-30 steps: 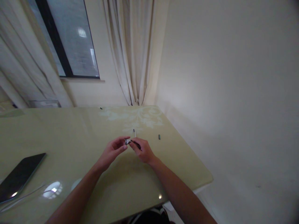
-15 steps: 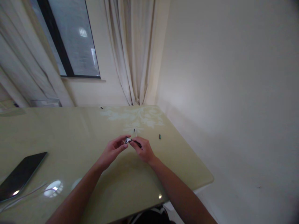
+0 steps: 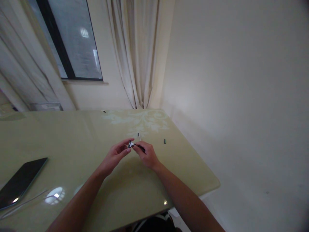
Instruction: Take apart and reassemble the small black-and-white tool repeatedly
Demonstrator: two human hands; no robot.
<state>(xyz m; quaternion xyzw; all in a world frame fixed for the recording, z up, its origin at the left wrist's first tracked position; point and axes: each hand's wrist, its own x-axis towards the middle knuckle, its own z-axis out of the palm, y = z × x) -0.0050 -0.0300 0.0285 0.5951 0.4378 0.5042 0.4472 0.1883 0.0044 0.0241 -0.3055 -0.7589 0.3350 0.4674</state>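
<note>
And here at eight o'clock is the left forearm [image 3: 80, 195], bare, broad low down and narrowing to a slim wrist! Its partner, the right forearm [image 3: 185, 196], runs along five o'clock, bare as well, same smooth taper. On to the left hand [image 3: 114, 154], bare, slender-fingered; the right hand [image 3: 148, 157], near six, is bare too. And right down at six o'clock, black clothing [image 3: 155, 225] with pale curved bands, the garment's cut mostly hidden!
</note>
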